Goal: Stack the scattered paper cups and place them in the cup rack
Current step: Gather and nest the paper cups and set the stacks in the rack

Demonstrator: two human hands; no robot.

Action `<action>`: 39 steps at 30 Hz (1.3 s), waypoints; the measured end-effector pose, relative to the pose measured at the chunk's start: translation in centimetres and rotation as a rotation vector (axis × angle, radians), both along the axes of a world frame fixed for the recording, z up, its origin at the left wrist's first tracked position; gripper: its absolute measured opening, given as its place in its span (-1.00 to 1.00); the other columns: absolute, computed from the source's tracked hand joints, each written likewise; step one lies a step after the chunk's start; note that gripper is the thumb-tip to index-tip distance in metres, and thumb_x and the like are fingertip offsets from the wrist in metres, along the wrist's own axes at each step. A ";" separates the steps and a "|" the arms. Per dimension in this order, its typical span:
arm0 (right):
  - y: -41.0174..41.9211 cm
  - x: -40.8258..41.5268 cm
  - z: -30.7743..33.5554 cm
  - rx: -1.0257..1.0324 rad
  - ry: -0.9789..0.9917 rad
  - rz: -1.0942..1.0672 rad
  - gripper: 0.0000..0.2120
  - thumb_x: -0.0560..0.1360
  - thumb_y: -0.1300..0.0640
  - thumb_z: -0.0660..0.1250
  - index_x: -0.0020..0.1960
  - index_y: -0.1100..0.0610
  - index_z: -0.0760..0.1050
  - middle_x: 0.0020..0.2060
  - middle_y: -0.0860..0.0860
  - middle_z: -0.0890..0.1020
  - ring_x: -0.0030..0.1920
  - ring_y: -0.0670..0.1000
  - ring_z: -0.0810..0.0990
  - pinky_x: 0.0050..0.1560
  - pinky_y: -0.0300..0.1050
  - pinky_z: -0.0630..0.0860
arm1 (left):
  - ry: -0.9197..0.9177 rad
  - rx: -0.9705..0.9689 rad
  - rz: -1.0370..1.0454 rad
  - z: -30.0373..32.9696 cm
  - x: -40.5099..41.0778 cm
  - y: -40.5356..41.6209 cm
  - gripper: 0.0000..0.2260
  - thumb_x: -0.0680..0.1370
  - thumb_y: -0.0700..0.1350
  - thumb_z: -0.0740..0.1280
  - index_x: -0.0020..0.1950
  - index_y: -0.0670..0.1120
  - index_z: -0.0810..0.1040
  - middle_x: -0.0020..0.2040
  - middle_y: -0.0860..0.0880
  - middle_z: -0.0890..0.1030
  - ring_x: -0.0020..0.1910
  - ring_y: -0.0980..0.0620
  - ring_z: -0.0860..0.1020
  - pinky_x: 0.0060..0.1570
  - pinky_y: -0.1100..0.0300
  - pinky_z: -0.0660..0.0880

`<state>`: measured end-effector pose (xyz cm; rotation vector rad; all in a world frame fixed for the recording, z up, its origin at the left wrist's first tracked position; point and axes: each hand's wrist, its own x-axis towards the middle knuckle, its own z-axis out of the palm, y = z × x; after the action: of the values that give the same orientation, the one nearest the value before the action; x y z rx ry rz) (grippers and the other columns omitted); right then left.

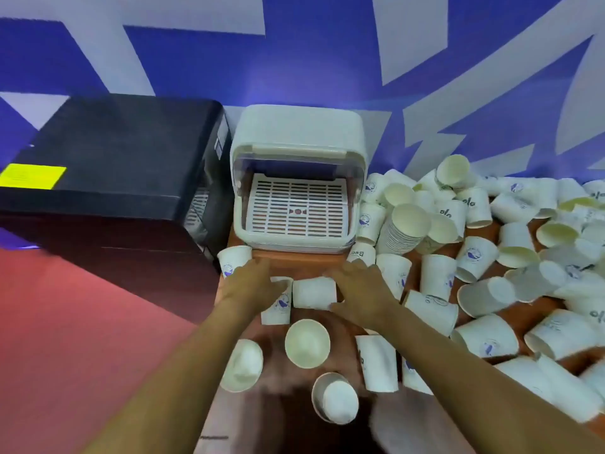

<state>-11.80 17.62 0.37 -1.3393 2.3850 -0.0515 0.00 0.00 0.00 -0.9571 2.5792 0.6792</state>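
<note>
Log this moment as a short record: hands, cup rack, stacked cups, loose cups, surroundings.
left hand: on an upright printed cup, grip unclear
right hand: at the end of a cup lying on its side, grip unclear
cup rack: lid raised, slotted tray bare
stacked cups: one nested stack lying right of the rack
loose cups: scattered over the wooden table, mostly right
black box: left of the rack

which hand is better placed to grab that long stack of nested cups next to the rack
Right. The nested stack lies to the right of the cup rack, and the right hand is nearer, just below it. The left hand rests on a cup farther left, and would have to cross over.
</note>
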 end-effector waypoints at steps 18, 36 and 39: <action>-2.8 -1.1 -1.8 0.084 -0.020 0.049 -0.34 0.44 -0.02 0.35 0.47 -0.02 0.19 0.40 0.00 0.31 0.39 0.08 0.20 0.37 -0.02 0.14 | 0.041 0.215 0.137 -2.1 -0.9 -1.1 -0.64 0.51 0.09 0.31 0.25 -0.02 0.43 0.17 -0.02 0.47 0.10 -0.05 0.50 0.09 0.06 0.49; -5.6 -4.0 7.2 -0.133 -0.027 -0.204 -0.28 0.38 -0.13 0.40 0.45 -0.06 0.17 0.35 -0.04 0.32 0.31 0.04 0.36 0.16 -0.01 0.46 | 0.228 0.001 -0.062 7.0 -3.4 -5.2 -0.33 0.42 0.06 0.40 0.47 0.01 0.20 0.29 -0.06 0.25 0.21 -0.13 0.44 0.14 0.00 0.48; -6.6 -4.5 7.6 -0.174 -0.038 -0.199 -0.29 0.39 -0.09 0.40 0.45 -0.03 0.18 0.36 -0.03 0.33 0.33 0.04 0.34 0.21 -0.02 0.42 | 0.210 -0.154 -0.132 8.0 -4.2 -6.0 -0.39 0.42 0.11 0.38 0.41 0.03 0.26 0.29 -0.06 0.32 0.24 -0.12 0.37 0.11 0.02 0.43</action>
<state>-16.32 11.00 7.93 -1.1567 2.5205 -0.3446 -4.21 -5.99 8.03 -0.7875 2.8852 0.5793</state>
